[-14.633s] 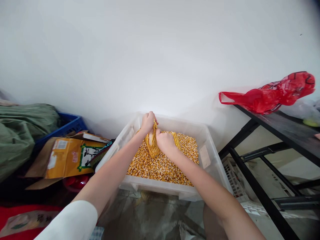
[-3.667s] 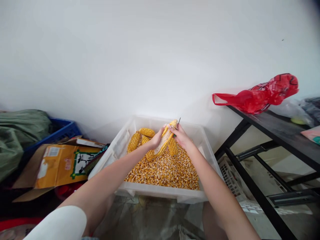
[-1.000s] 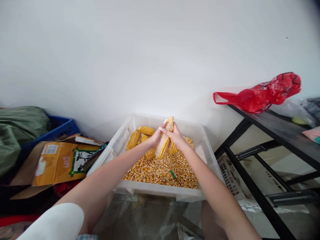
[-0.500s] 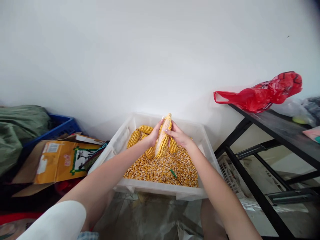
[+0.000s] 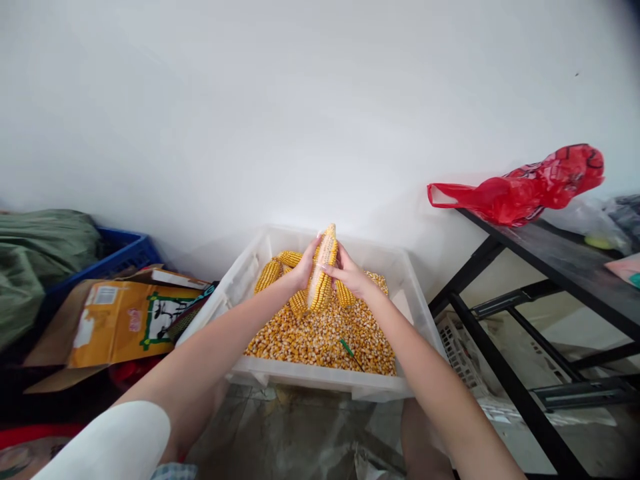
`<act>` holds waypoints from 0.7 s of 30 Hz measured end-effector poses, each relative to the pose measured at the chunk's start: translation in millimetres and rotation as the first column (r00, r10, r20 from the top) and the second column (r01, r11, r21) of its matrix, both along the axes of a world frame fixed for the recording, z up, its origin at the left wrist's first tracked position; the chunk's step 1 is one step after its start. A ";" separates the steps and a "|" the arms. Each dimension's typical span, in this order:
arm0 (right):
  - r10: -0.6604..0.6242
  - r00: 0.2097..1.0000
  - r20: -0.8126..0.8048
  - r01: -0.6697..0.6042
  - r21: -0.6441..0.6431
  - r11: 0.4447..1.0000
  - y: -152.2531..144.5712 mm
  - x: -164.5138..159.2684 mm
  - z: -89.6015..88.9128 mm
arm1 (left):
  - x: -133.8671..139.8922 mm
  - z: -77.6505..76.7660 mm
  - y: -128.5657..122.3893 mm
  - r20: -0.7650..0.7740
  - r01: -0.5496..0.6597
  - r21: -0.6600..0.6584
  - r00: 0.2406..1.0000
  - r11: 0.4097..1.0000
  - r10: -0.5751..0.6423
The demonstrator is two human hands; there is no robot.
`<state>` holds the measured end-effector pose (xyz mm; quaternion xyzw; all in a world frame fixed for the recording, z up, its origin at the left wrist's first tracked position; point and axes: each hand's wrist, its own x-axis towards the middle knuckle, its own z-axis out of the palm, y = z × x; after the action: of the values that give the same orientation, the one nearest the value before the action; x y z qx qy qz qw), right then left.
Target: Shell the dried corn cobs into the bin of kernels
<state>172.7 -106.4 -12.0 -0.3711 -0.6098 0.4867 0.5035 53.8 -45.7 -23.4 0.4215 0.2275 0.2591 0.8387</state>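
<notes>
Between my two hands is a yellow corn cob (image 5: 321, 277), held tip up above a clear plastic bin (image 5: 320, 368). A pale strip without kernels runs down its near face. My left hand (image 5: 304, 268) is closed round its left side. On the right side, my right hand (image 5: 351, 272) grips it with the thumb laid across the front. Whole corn cobs (image 5: 269, 275) lie in the back left of the bin, partly hidden by my left hand. Loose corn kernels (image 5: 320, 340) cover the bin's bottom, with a thin green stick (image 5: 346, 347) on them.
To the left are an orange cardboard box (image 5: 120, 327) and a blue crate (image 5: 135, 253) under green cloth (image 5: 45, 253). On the right stands a black metal-framed table (image 5: 560, 267) with a red plastic bag (image 5: 520, 193) on it. A white wall (image 5: 300, 120) rises behind the bin.
Both hands have shifted slightly left with the corn cob, which now stands more upright. The bin and the surroundings have stayed in place.
</notes>
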 end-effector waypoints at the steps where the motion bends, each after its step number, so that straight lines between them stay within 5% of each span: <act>1: -0.038 0.999 0.006 0.038 0.012 0.999 0.2 -4.1 -1.9 | 0.1 0.9 -0.8 0.007 -0.022 0.001 1.000 1.000 0.022; 5: -0.165 0.986 0.014 0.165 -0.001 0.986 1.9 -13.3 -7.6 | 1.5 2.3 -3.5 0.054 -0.178 -0.001 0.983 0.984 0.178; 11: 0.067 0.998 -0.003 -0.067 -0.077 0.995 -1.3 -1.3 0.1 | 0.7 -0.3 2.3 -0.018 -0.029 -0.054 0.999 0.998 0.028; 16: -0.140 0.989 0.055 0.142 -0.032 0.989 -2.5 -7.7 -2.8 | 1.3 -5.1 4.1 0.033 -0.096 -0.043 0.995 0.994 0.098; 21: 0.044 0.999 0.027 -0.042 -0.091 0.995 -1.8 -3.0 -2.8 | 1.6 -4.4 4.6 -0.021 -0.059 -0.086 0.998 0.995 0.057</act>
<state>169.8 -108.2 -14.8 -0.3873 -0.6021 0.5192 0.4667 55.4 -41.2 -27.8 0.3805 0.2585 0.2693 0.8461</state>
